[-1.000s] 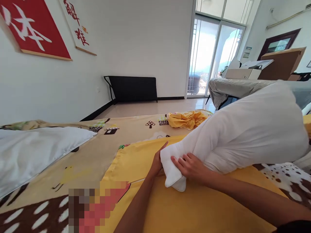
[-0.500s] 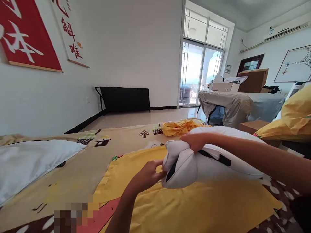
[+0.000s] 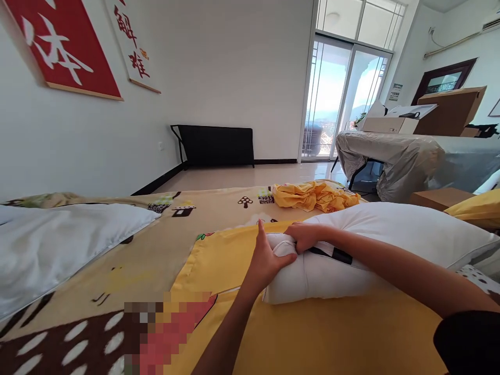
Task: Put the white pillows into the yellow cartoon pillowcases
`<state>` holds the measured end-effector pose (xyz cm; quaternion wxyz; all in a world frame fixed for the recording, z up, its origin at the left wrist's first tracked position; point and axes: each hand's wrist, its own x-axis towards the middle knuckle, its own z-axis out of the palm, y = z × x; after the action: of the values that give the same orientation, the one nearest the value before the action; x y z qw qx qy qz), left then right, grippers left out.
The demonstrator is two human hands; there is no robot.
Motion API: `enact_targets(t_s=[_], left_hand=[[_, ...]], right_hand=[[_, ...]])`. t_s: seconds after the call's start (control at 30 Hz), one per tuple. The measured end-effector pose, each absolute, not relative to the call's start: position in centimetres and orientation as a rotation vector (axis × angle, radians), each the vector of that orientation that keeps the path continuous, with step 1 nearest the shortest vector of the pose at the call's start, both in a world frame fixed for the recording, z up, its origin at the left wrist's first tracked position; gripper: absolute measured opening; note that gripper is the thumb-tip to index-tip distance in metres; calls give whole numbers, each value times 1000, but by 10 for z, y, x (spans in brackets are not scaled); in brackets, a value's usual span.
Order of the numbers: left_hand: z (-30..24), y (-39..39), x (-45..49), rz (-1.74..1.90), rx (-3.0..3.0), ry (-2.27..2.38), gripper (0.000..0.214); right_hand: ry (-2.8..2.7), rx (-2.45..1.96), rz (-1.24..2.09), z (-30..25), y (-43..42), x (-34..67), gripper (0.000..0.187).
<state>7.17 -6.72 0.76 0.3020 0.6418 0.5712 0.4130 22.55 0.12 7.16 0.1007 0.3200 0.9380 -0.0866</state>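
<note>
1. A spare white pillow (image 3: 58,245) lies flat along the left edge of the bed (image 3: 156,250), well apart from both hands
2. A yellow pillowcase (image 3: 219,260) lies spread flat across the middle of the bed and runs toward its near edge, under the hands
3. The left hand (image 3: 265,260) stands on edge against the bunched end of the main white pillow (image 3: 390,245); its thumb points straight up, and its fingers (image 3: 288,258) are half open, curving loosely onto the pillow's end and pressing it rather than clamping it
4. The right hand (image 3: 307,237) comes in over the top of the same pillow, fingers curled tightly closed around the gathered end, just beside the left hand's fingertips
5. The main white pillow lies on its side on the yellow pillowcase, its squeezed end toward the middle of the bed and its bulk stretching to the right edge
6. A crumpled yellow cloth (image 3: 312,195) sits at the far edge of the bed, beyond the hands
7. A covered table (image 3: 390,156) stands past the bed's far right corner
</note>
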Motion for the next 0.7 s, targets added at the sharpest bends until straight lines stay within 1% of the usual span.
enact_targets(t_s=[0.03, 0.07, 0.2, 0.23, 0.27, 0.33, 0.4, 0.53, 0.6, 0.7], left_hand=[[5, -62, 67, 1093, 1628, 1492, 119], [3, -58, 63, 1089, 1591, 1465, 109], [-1, -57, 60, 1125, 1673, 1380, 37], [0, -58, 61, 1137, 1698, 1384, 26], [0, -60, 63, 1158, 1710, 1404, 21], [1, -63, 66, 1205, 1726, 1445, 19], [0, -63, 67, 1237, 1734, 1468, 18], [-7, -55, 64, 1275, 1731, 1487, 18], [-11, -50, 62, 1294, 1736, 1482, 19], [-18, -43, 58, 1283, 1776, 1446, 21]], right_hand=[[2780, 947, -260, 71, 1, 226, 31], [2790, 954, -262, 71, -1, 226, 32], [2837, 1063, -169, 74, -13, 225, 36], [2847, 1086, -121, 76, -20, 225, 36], [2860, 1103, -67, 78, -28, 226, 35], [2891, 1148, 48, 79, -48, 230, 37], [2933, 1222, 153, 74, -71, 234, 45], [2993, 1321, 244, 53, -88, 246, 82], [3030, 1303, 176, 46, -69, 253, 92], [3058, 1206, -110, 45, -20, 259, 104]])
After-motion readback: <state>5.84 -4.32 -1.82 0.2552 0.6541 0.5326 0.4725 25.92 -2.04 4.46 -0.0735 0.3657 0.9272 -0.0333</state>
